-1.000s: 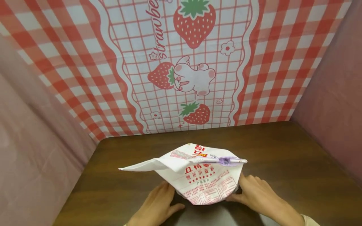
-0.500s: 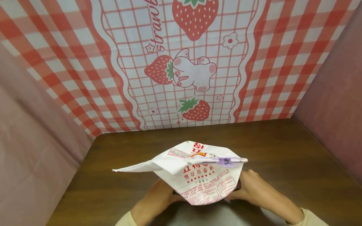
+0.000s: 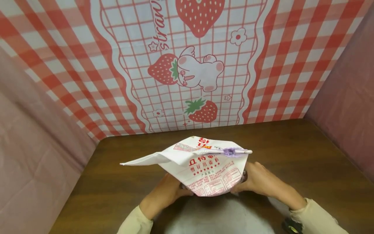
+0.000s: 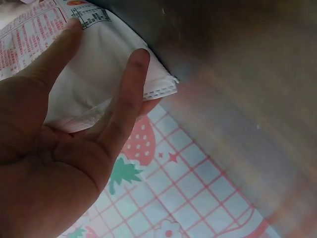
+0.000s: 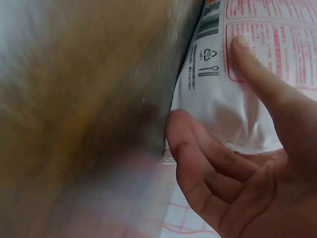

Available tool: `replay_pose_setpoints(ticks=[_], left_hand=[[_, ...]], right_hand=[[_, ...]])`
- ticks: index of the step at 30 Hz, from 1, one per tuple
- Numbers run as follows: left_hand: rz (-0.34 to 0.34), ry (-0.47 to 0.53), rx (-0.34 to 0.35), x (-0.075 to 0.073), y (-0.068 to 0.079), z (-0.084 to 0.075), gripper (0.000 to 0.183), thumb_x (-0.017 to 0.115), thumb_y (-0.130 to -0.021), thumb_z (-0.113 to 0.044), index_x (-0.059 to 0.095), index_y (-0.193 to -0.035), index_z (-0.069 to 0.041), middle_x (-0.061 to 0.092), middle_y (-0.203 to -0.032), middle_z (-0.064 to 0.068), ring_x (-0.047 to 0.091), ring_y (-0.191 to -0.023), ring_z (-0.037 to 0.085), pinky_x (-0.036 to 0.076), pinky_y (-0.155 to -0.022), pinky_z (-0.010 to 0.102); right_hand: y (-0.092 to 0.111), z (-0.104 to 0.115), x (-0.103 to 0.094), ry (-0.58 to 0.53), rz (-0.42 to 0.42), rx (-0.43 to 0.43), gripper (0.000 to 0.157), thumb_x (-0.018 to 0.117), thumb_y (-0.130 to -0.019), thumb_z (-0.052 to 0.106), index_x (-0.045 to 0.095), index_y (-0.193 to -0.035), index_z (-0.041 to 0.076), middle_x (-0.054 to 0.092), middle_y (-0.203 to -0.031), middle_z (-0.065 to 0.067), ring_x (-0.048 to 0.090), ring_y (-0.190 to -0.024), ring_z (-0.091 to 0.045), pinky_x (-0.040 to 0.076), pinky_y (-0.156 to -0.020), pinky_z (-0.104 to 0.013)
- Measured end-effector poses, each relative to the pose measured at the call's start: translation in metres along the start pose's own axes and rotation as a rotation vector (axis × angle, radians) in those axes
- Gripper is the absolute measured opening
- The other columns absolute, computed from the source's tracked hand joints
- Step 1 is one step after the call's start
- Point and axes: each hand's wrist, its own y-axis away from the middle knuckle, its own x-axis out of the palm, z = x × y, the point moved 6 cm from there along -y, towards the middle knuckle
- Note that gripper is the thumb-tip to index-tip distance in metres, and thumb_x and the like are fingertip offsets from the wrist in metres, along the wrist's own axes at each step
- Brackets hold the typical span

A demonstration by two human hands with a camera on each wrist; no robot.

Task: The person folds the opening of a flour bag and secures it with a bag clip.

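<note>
A white flour bag (image 3: 204, 177) with red printing stands in the middle of the table in the head view. Its top is folded over and held by a purple clip (image 3: 230, 151), and a loose flap points left. My left hand (image 3: 166, 191) grips the bag's lower left side, its thumb on the printed face (image 4: 37, 37) and its fingers round the bottom corner. On the opposite side my right hand (image 3: 257, 178) holds the bag, the thumb on the front and the fingers curled at the lower edge. The bag hides some fingertips in the head view.
The brown wooden table (image 3: 306, 156) ends at a red checked strawberry cloth (image 3: 198, 71) behind. Pink curtains (image 3: 35, 156) hang at the sides. A pale sheen lies on the tabletop in front of the bag. Beside the right sleeve is a small dark object (image 3: 292, 225).
The bag and both hands have moved farther from me, toward the back cloth. The left thumb, earlier apart, now lies against the bag. The dark object by the right sleeve has come into view.
</note>
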Motion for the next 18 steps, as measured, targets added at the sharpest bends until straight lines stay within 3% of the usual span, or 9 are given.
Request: replay_pose_setpoints(ticks=[5,8,11,14,18], left_hand=[[0.03,0.021,-0.038,0.001,-0.012,0.013,0.061,0.072,-0.066,-0.04,0.048,-0.119,-0.023,0.054,-0.113,-0.012,0.051,-0.1,0.003,0.043,-0.087,0.025],[0.033,0.011,-0.057,0.001,-0.017,0.017,0.057,0.073,-0.066,-0.039,0.05,-0.116,-0.024,0.056,-0.107,-0.013,0.053,-0.092,0.001,0.045,-0.081,0.023],[0.028,-0.005,-0.063,0.001,-0.019,0.019,0.056,0.075,-0.065,-0.036,0.052,-0.115,-0.024,0.057,-0.105,-0.012,0.053,-0.09,0.002,0.046,-0.079,0.023],[0.036,0.004,-0.065,0.001,-0.024,0.023,0.055,0.076,-0.066,-0.034,0.053,-0.114,-0.023,0.058,-0.105,-0.011,0.054,-0.089,0.002,0.046,-0.078,0.023],[0.043,-0.021,-0.088,-0.003,-0.033,0.031,0.051,0.077,-0.065,-0.033,0.055,-0.11,-0.022,0.058,-0.101,-0.01,0.054,-0.083,0.003,0.046,-0.074,0.022]], right_hand=[[-0.013,-0.011,0.005,-0.134,0.074,0.04,0.048,0.078,-0.051,0.055,0.054,-0.084,0.028,0.056,-0.055,0.014,0.049,-0.037,-0.005,0.042,-0.036,-0.025],[-0.019,-0.015,0.005,-0.167,0.098,0.045,0.048,0.078,-0.053,0.053,0.054,-0.084,0.025,0.057,-0.055,0.01,0.05,-0.035,-0.009,0.042,-0.034,-0.026],[-0.025,-0.014,0.001,-0.096,0.066,0.003,0.054,0.078,-0.05,0.056,0.053,-0.089,0.029,0.059,-0.065,0.015,0.053,-0.048,-0.005,0.045,-0.043,-0.025],[-0.034,-0.009,-0.006,-0.01,-0.027,-0.099,0.066,0.08,-0.044,0.057,0.054,-0.1,0.033,0.06,-0.092,0.016,0.054,-0.081,-0.006,0.046,-0.072,-0.027],[-0.046,-0.006,-0.005,-0.044,-0.08,-0.191,0.075,0.083,-0.043,0.053,0.053,-0.108,0.031,0.057,-0.107,0.015,0.05,-0.1,-0.008,0.04,-0.089,-0.033]])
